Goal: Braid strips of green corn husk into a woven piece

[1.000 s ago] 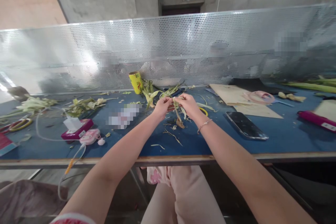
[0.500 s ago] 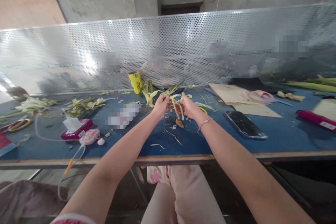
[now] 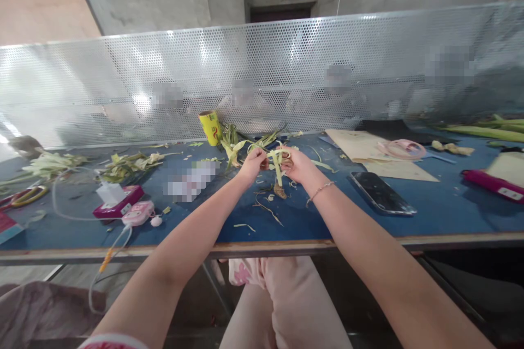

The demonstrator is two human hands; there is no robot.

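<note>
Pale green leaf strips [image 3: 278, 169] are stretched between my two hands above the middle of the blue table. My left hand [image 3: 254, 166] is closed, its thumb and fingers pinching the strips from the left. On the right side, my right hand [image 3: 298, 164] has its fingers curled around the strips; the exact grip is partly hidden. One strip hangs down between the hands. Just under it lies a brown dried plant piece [image 3: 280, 191]. Beyond my left hand a bundle of green leaves [image 3: 234, 148] rests beside a yellow roll [image 3: 210, 128].
A dark phone [image 3: 381, 193] lies to the right, before beige paper sheets [image 3: 393, 170] and a pink tape roll [image 3: 403, 149]. Leftward are leaf piles [image 3: 129, 166], a magenta box [image 3: 118, 203] with a charger, a pink case [image 3: 139, 212] and a cable. A perforated metal screen [image 3: 262, 76] stands behind.
The fingers of my right hand were more stretched out and have curled in around the strips. The hanging strip has shifted slightly. My left hand stays pinched at nearly the same place.
</note>
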